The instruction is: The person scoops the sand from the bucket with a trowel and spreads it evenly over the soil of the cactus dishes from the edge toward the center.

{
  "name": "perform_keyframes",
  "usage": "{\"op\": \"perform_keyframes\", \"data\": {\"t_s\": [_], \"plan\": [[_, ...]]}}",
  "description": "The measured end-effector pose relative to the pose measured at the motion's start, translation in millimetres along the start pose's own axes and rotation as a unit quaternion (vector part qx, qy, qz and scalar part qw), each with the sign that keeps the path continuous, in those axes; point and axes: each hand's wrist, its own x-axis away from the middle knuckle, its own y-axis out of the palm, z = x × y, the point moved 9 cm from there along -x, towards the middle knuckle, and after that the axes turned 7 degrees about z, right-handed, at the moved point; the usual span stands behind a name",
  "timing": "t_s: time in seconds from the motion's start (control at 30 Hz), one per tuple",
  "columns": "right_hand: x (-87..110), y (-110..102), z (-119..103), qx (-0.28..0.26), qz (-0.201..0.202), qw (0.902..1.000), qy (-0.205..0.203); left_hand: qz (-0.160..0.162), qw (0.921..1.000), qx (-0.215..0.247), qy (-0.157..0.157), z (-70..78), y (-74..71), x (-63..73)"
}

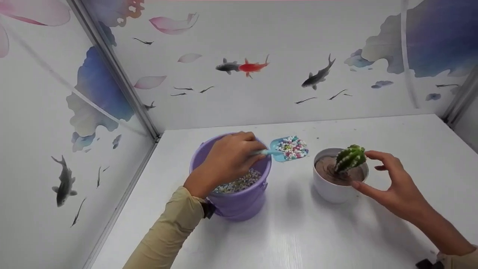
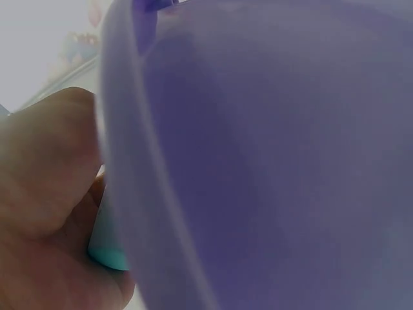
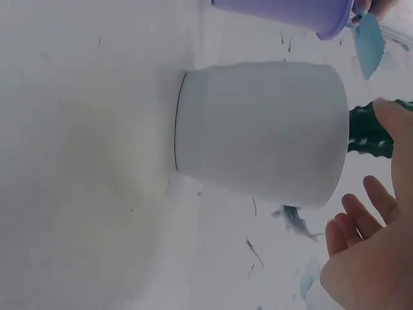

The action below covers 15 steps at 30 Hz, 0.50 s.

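My left hand grips the handle of a small light-blue shovel above a purple bucket. Multicoloured pebbles lie on the shovel's blade, which juts past the bucket's right side. In the left wrist view, the bucket wall hides most of the teal handle. To the right stands a white pot of brown soil, with a leaning green cactus in it. Around the cactus and pot rim, my right hand spreads its thumb and index finger; whether they touch the cactus I cannot tell.
More small pebbles cover the bucket's inside bottom. Everything stands on a white table with a few specks on it. Panels printed with fish and petals close off the back and left side.
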Motion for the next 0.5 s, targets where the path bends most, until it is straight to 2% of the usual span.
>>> {"op": "perform_keyframes", "data": {"t_s": [0.23, 0.33, 0.5], "plan": [[-2.6, 19.5, 17.0, -0.037, -0.090, 0.9949, 0.027, -0.014, 0.9999, 0.003, -0.002, 4.8, 10.5, -9.8], [-3.9, 25.4, 19.0, -0.043, -0.106, 0.9928, 0.037, -0.015, 0.9999, 0.006, 0.000, 7.2, 14.7, -13.7], [-6.7, 31.0, 19.1, -0.048, -0.110, 0.9922, 0.032, -0.021, 0.9997, 0.005, 0.003, 12.0, 22.4, -19.1]]}}
